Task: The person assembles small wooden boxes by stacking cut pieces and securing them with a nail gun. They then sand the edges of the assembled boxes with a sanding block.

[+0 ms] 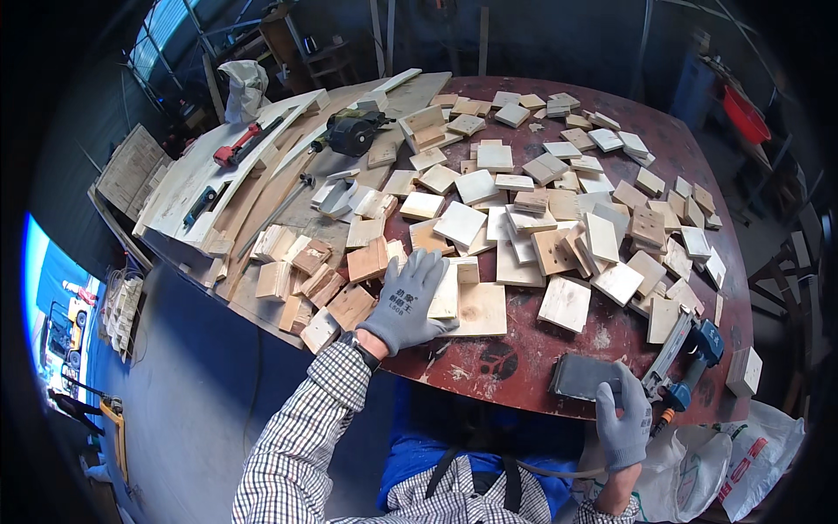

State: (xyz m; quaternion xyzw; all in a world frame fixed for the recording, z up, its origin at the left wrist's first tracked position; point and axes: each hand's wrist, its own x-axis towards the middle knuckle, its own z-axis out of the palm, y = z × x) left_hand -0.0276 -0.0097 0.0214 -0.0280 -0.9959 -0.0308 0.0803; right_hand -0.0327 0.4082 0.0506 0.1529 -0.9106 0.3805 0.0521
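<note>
My left hand [408, 301], in a grey work glove, is at the table's front edge. Its fingers and thumb are around a small pale wood block [446, 295], and the palm hides part of it. Behind that block lies a flat square wood piece [482, 311]. My right hand [625, 421], gloved the same way, has thumb and fingertips at the right end of a dark grey rectangular block [580, 375] by the front edge. Just right of it rests a blue and silver nail gun [685, 360]. Stacked wood offcuts [351, 306] stand left of my left hand.
Many loose wood pieces [563, 304] cover the dark red tabletop [541, 360]. Boards [279, 170] lie at the left with a red tool [237, 147] and a black power tool [352, 133]. White plastic bags [690, 463] hang below the right front edge.
</note>
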